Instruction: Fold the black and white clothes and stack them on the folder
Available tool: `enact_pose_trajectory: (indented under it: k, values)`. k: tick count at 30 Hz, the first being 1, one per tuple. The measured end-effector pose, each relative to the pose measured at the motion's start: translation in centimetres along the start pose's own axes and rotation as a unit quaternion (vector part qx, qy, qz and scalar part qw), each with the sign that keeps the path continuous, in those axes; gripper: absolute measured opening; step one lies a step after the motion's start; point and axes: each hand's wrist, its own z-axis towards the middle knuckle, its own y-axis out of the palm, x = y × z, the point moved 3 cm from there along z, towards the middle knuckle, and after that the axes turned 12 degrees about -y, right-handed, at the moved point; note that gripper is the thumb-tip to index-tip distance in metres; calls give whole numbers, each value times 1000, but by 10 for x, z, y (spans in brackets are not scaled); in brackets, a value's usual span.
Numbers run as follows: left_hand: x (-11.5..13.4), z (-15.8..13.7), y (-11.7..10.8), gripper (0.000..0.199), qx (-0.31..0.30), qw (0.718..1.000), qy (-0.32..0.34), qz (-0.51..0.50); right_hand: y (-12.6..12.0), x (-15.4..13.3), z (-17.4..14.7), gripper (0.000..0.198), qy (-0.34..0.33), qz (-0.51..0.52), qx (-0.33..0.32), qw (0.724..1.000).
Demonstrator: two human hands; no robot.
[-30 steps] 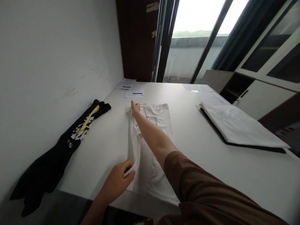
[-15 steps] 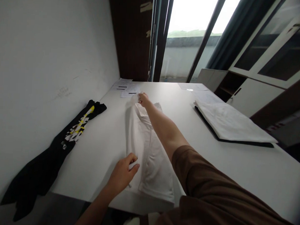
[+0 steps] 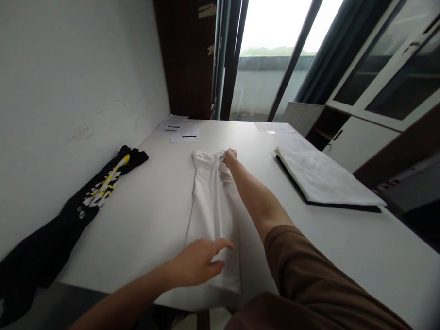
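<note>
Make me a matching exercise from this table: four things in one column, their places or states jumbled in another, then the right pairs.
Column one
1. Left hand
2. Right hand
3. Black garment
4. Folded white cloth

Column two
A. Alongside the wall
B. On top of a dark layer
C. Thumb and forefinger apart
D. At the far end of the pale garment

Pairs: 1-C, 2-D, 3-A, 4-B
</note>
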Motion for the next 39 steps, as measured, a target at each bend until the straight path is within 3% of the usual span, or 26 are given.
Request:
enact_pose_trajectory:
  k: [4, 6, 9, 13, 16, 19, 24, 30, 35, 39]
  values:
    - [-1, 22, 1, 59, -83, 994, 69, 14, -20, 16, -5, 31, -61, -83, -15, 995]
    - [-9, 37, -6, 52, -82, 994, 75, -20, -31, 18, -3, 45, -95, -112, -24, 989]
    - [-24, 60, -18, 36, -3, 998, 63, -3, -48, 18, 1, 55, -155, -214, -43, 963]
    - [-36, 79, -24, 28, 106, 978, 127, 124, -56, 15, 0, 43, -202, -407, -63, 889]
    - [-43, 84, -19, 36, 135, 959, 156, 194, -42, 7, -2, 34, -240, -465, -79, 848]
    - [-48, 84, -11, 46, 143, 950, 159, 226, -11, -5, -3, 31, -289, -468, -138, 824]
    - [-48, 79, -1, 59, 108, 949, 155, 253, 38, -22, 2, 41, -337, -468, -249, 778]
    - [-32, 69, 2, 61, 74, 955, 151, 243, 66, -20, 11, 70, -333, -437, -300, 780]
    - [-30, 69, -2, 61, 48, 963, 155, 214, 79, -13, 23, 45, -272, -455, -327, 782]
    - [-34, 75, -6, 61, 52, 969, 139, 200, 61, -8, 38, 30, -279, -470, -274, 791]
